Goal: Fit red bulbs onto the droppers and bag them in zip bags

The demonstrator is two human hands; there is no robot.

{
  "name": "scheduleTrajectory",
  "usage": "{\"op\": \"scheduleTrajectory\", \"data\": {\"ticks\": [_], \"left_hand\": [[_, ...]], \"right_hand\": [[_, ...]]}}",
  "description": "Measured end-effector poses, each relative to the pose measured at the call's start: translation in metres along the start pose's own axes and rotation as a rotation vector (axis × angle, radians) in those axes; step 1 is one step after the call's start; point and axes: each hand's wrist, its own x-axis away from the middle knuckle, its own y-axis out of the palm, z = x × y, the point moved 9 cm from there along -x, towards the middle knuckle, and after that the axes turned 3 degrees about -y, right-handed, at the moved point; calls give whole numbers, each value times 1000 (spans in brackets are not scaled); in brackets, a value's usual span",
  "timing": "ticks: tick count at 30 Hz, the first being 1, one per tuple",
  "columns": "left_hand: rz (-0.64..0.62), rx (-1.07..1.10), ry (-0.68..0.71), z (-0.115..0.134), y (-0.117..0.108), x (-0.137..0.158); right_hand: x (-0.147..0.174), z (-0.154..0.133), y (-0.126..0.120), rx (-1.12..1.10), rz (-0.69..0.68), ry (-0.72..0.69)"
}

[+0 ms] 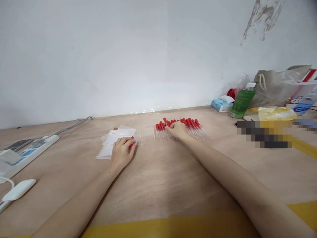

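Observation:
My left hand (122,151) lies on the wooden table, closed around a few red-capped glass droppers (132,144) whose clear tips stick out to the right. Just beyond it is a stack of small clear plastic bags (116,137). My right hand (177,129) reaches across to a row of red-capped droppers (190,127) laid side by side near the wall, its fingers resting on the caps at the row's left part. Whether it has pinched one is hidden by the fingers.
A white power strip (32,150) with cable and a white adapter (18,189) lie at the left. At the right back stand a green bottle (242,101), a tissue pack (221,103), plastic bags (284,87) and a yellow packet (273,113). Yellow tape (153,228) runs along the near edge.

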Motion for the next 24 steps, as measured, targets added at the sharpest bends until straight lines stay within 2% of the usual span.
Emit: {"op": "scheduleTrajectory", "data": {"ticks": [6,8,10,14,18,22,24], "left_hand": [[-52,100,-13,-4,7,0],[-49,136,-29,-5,7,0],[-38,151,-44,-5,7,0],[-17,145,-76,-8,5,0],[-19,112,-99,-10,5,2],[-43,86,-95,-10,7,3],[-47,56,-86,-9,8,2]], "right_hand": [[-7,3,10,105,24,70],[-3,-3,10,131,39,42],[2,-18,13,178,32,-42],[12,-53,33,262,-51,-178],[12,-71,54,277,-125,-153],[8,-75,68,276,-197,-118],[7,-78,72,267,-228,-143]]}}
